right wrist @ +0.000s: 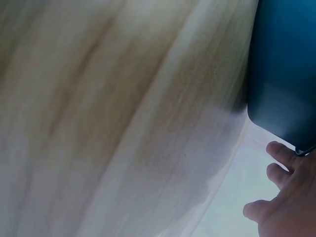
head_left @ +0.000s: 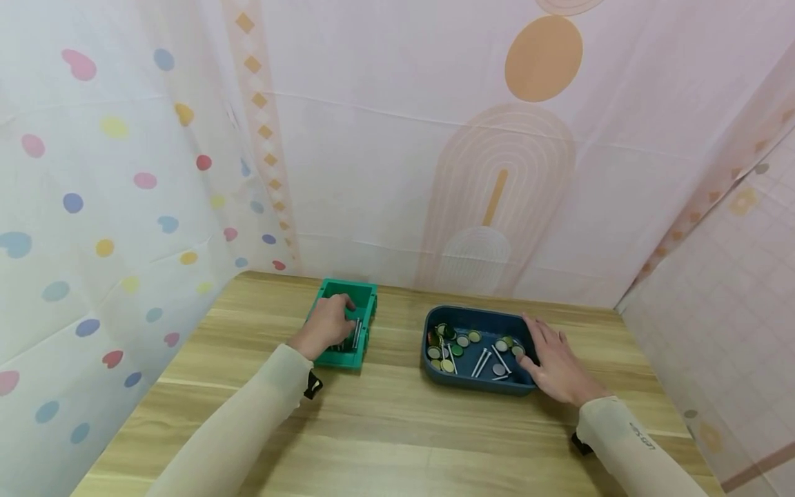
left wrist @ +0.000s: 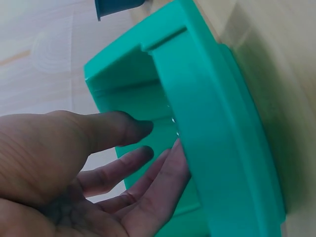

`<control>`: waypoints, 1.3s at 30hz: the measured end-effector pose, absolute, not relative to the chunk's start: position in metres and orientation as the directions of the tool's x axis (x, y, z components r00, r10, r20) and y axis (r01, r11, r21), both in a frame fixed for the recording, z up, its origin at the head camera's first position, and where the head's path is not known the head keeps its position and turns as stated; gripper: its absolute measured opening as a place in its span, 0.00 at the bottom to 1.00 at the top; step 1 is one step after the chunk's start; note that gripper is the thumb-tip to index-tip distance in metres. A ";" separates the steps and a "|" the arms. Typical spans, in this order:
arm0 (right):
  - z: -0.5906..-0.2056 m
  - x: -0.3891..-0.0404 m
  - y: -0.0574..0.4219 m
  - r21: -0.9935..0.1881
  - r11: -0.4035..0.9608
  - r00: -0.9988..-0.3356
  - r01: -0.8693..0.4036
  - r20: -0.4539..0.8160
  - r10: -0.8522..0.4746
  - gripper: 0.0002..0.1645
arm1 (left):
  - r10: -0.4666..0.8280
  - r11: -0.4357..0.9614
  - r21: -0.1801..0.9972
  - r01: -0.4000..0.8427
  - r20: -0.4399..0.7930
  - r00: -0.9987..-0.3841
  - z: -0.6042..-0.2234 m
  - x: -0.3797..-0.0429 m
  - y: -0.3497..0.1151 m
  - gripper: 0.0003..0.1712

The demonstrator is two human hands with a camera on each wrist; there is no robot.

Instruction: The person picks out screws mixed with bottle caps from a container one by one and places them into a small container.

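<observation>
My left hand (head_left: 326, 323) reaches down into a green plastic bin (head_left: 340, 359), where several long metal screws (head_left: 357, 333) lie beside the fingers. In the left wrist view the fingers (left wrist: 160, 192) bend loosely, the thumb stands apart from them, and no object shows between; the bin's front wall (left wrist: 212, 108) hides its floor. On the right, my right hand (head_left: 555, 366) rests on the end rim of a dark blue tray (head_left: 478, 383), fingers spread along it. That tray holds bottle caps (head_left: 457, 351) and several screws (head_left: 482, 362).
Both containers stand on a wood-grain table (head_left: 385, 421), a hand's width or more apart. Behind the table's far edge hangs a patterned curtain (head_left: 360, 186), with a dotted one (head_left: 124, 276) along the left and another sheet (head_left: 720, 290) on the right.
</observation>
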State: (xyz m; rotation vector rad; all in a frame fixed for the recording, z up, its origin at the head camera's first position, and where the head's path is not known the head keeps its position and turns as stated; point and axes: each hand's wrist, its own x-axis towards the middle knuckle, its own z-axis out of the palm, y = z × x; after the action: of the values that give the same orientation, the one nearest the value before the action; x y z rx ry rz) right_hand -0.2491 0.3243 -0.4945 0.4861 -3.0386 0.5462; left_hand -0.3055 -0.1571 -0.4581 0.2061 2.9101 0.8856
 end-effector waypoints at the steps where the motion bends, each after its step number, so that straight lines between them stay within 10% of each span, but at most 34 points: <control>1: -0.494 -0.249 0.324 -0.340 0.890 -0.952 -0.305 0.070 -0.299 0.52 | 0.154 0.825 0.554 0.109 -0.036 -0.987 -0.457 -0.304 -0.156 0.19; 20: -0.496 -0.253 0.326 -0.328 0.895 -0.952 -0.304 0.077 -0.296 0.51 | 0.121 0.841 0.508 0.186 0.159 -0.980 -0.446 -0.293 -0.141 0.23; 39: -0.496 -0.251 0.324 -0.321 0.897 -0.953 -0.303 0.078 -0.294 0.52 | 0.305 0.915 0.135 0.380 0.384 -0.871 -0.450 -0.281 -0.101 0.27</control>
State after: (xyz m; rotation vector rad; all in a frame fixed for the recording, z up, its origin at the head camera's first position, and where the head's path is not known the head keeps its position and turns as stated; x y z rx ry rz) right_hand -0.2509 0.3241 -0.4964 0.4778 -3.0330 0.5207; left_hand -0.2815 -0.1015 -0.4498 0.6340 3.4271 0.3701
